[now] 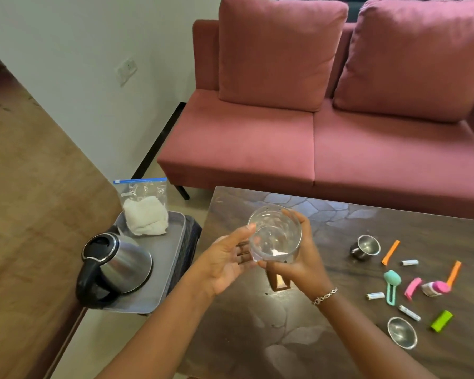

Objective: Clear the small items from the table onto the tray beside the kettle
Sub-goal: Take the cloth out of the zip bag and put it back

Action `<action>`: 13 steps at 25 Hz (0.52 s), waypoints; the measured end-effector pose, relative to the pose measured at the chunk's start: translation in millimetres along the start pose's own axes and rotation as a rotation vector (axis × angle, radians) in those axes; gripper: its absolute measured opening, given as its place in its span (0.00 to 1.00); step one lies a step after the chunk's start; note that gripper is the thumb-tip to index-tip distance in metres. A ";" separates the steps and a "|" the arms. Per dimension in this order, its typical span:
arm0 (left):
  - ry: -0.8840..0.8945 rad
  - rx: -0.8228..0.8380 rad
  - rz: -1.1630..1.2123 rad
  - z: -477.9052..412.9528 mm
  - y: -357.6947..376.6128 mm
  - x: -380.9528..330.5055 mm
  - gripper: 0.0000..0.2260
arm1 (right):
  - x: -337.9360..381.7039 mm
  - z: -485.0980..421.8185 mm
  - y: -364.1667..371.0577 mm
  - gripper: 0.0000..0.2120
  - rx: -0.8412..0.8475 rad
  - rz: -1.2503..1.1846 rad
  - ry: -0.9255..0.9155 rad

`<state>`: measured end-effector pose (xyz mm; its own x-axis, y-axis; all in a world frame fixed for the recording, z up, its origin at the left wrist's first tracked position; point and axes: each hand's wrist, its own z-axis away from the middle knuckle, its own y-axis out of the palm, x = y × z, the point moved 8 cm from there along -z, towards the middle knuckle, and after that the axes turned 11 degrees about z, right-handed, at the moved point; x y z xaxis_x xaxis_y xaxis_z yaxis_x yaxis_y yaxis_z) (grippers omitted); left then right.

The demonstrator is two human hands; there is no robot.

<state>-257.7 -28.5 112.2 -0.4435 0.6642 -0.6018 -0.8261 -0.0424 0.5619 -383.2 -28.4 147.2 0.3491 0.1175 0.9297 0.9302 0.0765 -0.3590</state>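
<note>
A pink sofa (312,138) stands behind the dark counter (340,337). Left of the counter sits a grey tray (167,269) carrying a steel kettle (118,263) and a zip bag (145,206) with white cloth inside. A clear drinking glass (274,236) is held tilted above the counter's left part, not on the tray. The right grip (298,258) is wrapped around it. The left grip (225,258) is spread, thumb at the rim. A steel cup (365,247), steel bowl (402,332), green lighter (441,320) and batteries (409,262) lie at right.

Left of the table (340,214) you have the tray (173,242), carrying kettle (118,266) and zip bag (144,209); on the table's right part lie steel cups (365,246) and batteries (409,262); behind it, the sofa (257,138).
</note>
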 end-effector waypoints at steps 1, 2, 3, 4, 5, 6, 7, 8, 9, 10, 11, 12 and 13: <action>0.001 -0.007 -0.008 -2.4 6.2 4.0 0.19 | -2.6 1.6 -6.9 0.40 0.004 0.003 0.004; 0.005 -0.009 -0.015 -4.6 11.7 7.6 0.19 | -5.3 2.8 -13.4 0.41 0.007 0.005 0.008; 0.005 -0.013 -0.018 -6.9 18.4 11.7 0.20 | -7.9 4.0 -20.8 0.41 0.009 0.011 0.012; 0.009 -0.017 -0.021 -9.9 22.9 15.6 0.22 | -9.3 5.0 -27.4 0.41 0.012 0.022 0.013; 0.009 -0.021 -0.014 -11.7 26.4 18.4 0.24 | -9.9 5.3 -32.2 0.41 0.018 0.043 0.011; 0.007 -0.020 -0.001 -14.5 30.6 22.0 0.27 | -9.8 5.7 -38.0 0.42 0.025 0.070 0.003; 0.004 -0.023 0.012 -16.9 33.7 25.0 0.29 | -10.1 5.8 -43.2 0.42 0.030 0.104 -0.002; 0.003 -0.024 0.010 -19.9 37.6 28.0 0.29 | -10.8 5.7 -49.6 0.43 0.033 0.137 -0.006; 0.000 -0.028 0.004 -22.9 41.3 30.4 0.28 | -12.4 5.3 -55.8 0.45 0.036 0.174 -0.005; -0.002 -0.026 -0.004 -26.6 44.5 32.4 0.26 | -13.4 4.2 -61.7 0.47 0.043 0.221 -0.009; -0.004 -0.026 -0.009 -30.3 47.6 34.5 0.23 | -13.9 2.9 -67.1 0.48 0.059 0.277 -0.015; -0.006 -0.021 -0.017 -34.5 50.1 37.0 0.23 | -14.4 0.9 -71.4 0.49 0.084 0.340 -0.024; -0.010 -0.016 -0.027 -38.6 52.9 39.6 0.24 | -14.6 -1.1 -75.1 0.49 0.113 0.414 -0.039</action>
<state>-332.4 -33.2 96.2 -0.4174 0.6725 -0.6112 -0.8434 -0.0363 0.5360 -458.0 -37.0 160.6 0.6836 0.1978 0.7025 0.6938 0.1225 -0.7096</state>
